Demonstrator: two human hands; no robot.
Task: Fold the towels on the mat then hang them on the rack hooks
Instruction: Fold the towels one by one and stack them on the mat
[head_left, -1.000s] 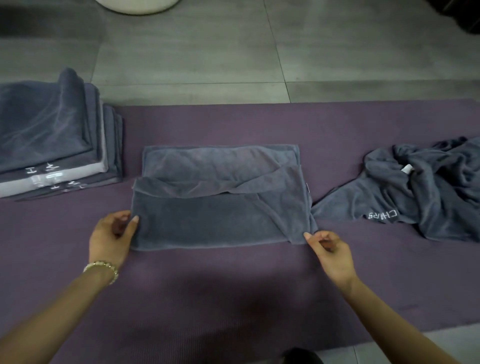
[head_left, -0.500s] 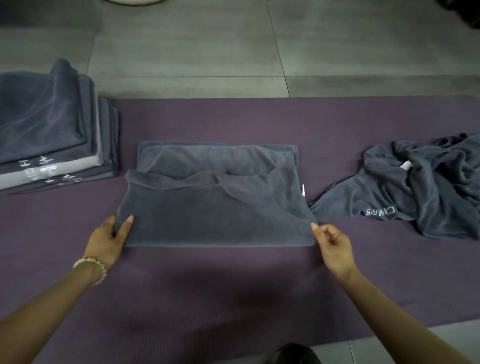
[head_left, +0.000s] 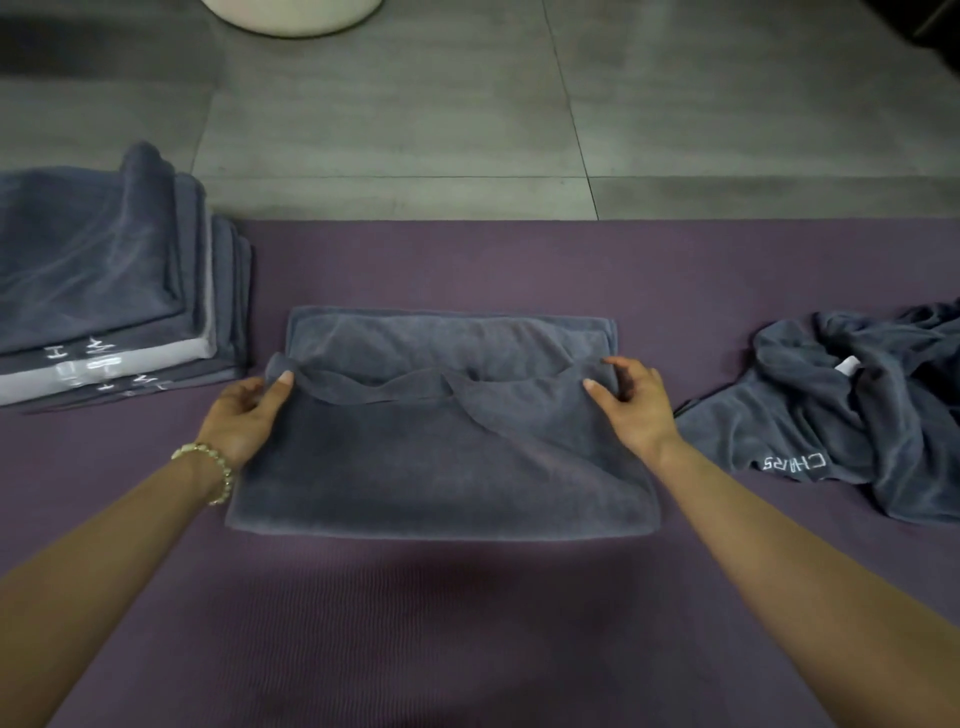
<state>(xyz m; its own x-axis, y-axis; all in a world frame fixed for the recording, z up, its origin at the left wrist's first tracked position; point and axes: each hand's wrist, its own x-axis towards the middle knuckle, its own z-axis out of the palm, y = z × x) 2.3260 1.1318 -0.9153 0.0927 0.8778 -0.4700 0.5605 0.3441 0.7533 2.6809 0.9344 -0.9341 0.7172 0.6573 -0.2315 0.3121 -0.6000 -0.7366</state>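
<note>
Towel (head_left: 441, 457), grey and half folded, lies mid-mat on a purple mat (head_left: 467, 623) over grey floor tiles (head_left: 389, 130). A stack of folded towels (head_left: 104, 291) sits at the left, a crumpled towel (head_left: 857, 415) at the right. Left hand (head_left: 244, 415) and right hand (head_left: 631, 402) each pinch a corner of the folded-over upper edge, forearms reaching forward.

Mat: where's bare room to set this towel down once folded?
Free: the purple mat strip nearest the person, and the band beyond the half-folded towel. Crowded: folded stack on the left, crumpled towel on the right, with narrow gaps between.
</note>
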